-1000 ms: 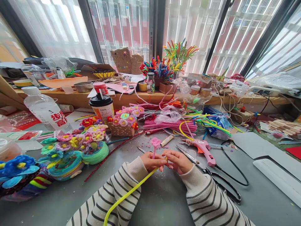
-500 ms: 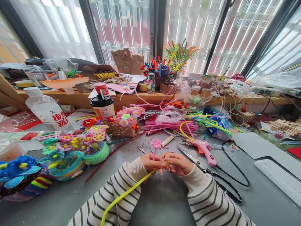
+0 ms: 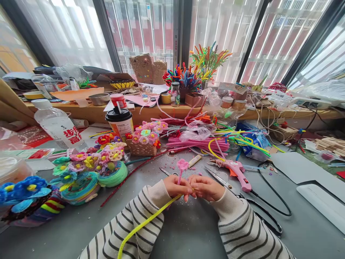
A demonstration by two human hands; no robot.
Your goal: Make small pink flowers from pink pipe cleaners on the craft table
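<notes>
My left hand (image 3: 177, 186) is closed around the stem of a pink pipe-cleaner flower (image 3: 182, 164), whose bloom stands up above the fingers. A long yellow pipe cleaner (image 3: 145, 222) runs from between my fingers down across the left sleeve. My right hand (image 3: 207, 187) meets the left, its thumb and fingers pinched at the yellow pipe cleaner's end, which is mostly hidden by the fingertips. Just beyond the hands lie a short glue stick-like cream piece (image 3: 194, 160) and pink scraps. Scissors (image 3: 219, 178) rest right of my right hand.
A pink hot glue gun (image 3: 238, 172) with a black cord lies to the right. Finished flower pots (image 3: 112, 174) and a bottle (image 3: 58, 126) stand left. Bundled pink pipe cleaners (image 3: 194, 144), a cup (image 3: 120, 122) and a flower basket (image 3: 142, 145) sit at the back.
The whole view has shifted slightly, so things appear a little farther right. Both hands keep their hold, with only a slight shift of the fingers.
</notes>
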